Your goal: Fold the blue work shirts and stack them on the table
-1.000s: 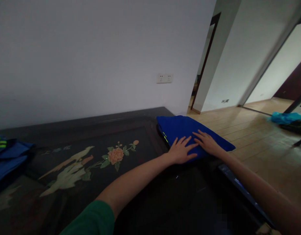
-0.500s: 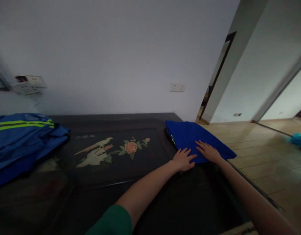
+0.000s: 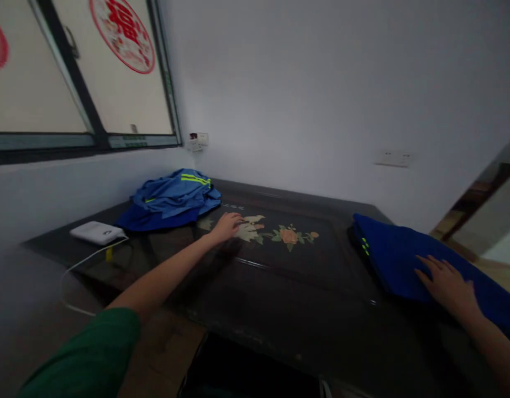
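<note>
My right hand (image 3: 450,284) rests with spread fingers on a folded blue garment (image 3: 404,257) at the right of the dark table. Yellow-green marks show along that garment's left edge. Stretched out above the table's bird-and-flower picture, my left hand (image 3: 227,226) holds nothing and its fingers are loosely extended. A rumpled pile of blue clothing (image 3: 167,196) with yellow-green stripes lies to the far left of it, apart from the hand.
A white power bank (image 3: 95,232) with a white cable lies at the table's (image 3: 279,309) left end. A window (image 3: 84,72) with red round stickers is on the left. Wall sockets (image 3: 393,159) are behind the table. Something black (image 3: 246,370) stands below the front edge.
The view has turned left, bringing in the window and power bank. My left hand has left the folded garment and moved left toward the rumpled pile; my right hand stays on the folded garment.
</note>
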A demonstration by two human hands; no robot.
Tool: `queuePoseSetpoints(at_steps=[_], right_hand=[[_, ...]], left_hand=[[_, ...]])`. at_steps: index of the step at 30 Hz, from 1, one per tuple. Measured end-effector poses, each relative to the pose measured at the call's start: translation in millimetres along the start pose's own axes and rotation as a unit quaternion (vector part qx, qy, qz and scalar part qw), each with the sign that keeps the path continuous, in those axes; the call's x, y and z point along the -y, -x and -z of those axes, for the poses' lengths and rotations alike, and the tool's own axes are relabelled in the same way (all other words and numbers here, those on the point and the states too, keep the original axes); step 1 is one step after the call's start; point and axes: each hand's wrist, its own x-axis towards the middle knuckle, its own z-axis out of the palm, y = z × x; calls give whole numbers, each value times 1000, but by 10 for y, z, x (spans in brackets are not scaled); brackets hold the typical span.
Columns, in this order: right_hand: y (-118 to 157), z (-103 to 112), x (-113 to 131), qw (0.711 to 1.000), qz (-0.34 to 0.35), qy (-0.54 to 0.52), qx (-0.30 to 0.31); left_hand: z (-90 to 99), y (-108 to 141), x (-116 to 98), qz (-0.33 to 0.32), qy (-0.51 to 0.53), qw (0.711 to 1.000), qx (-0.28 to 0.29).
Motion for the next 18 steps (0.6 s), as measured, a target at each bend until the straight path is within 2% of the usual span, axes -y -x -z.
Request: queuePoseSetpoints(at_steps=[1, 3, 5, 7, 8, 10, 12, 14, 18], right_hand=[[-24, -12, 184, 999, 18, -29, -24], [20, -12, 690, 992, 73, -103, -32], [189, 31, 1312, 974, 138, -178, 22], [425, 113, 1930, 952, 193, -222, 88], [543, 163, 2200, 941, 216, -230, 117], [735, 257, 2612, 923, 261, -237, 156], [842, 323, 2830, 917, 279, -231, 166], [872, 350, 2887, 918, 275, -230, 167], [847, 337, 2813, 914, 257, -255, 183]], left_hand=[[136, 114, 355, 68, -34, 997, -22], [374, 341, 938, 155, -81, 983, -61], [540, 524, 1352, 265, -111, 955, -79], [632, 635, 1622, 361, -113, 924, -65], [656, 665, 1711, 390, -108, 913, -50], [675, 692, 1817, 405, -99, 909, -27], [674, 702, 1853, 404, -101, 909, -22], [669, 712, 1850, 409, -106, 906, -25], [689, 694, 1797, 408, -119, 904, -39]])
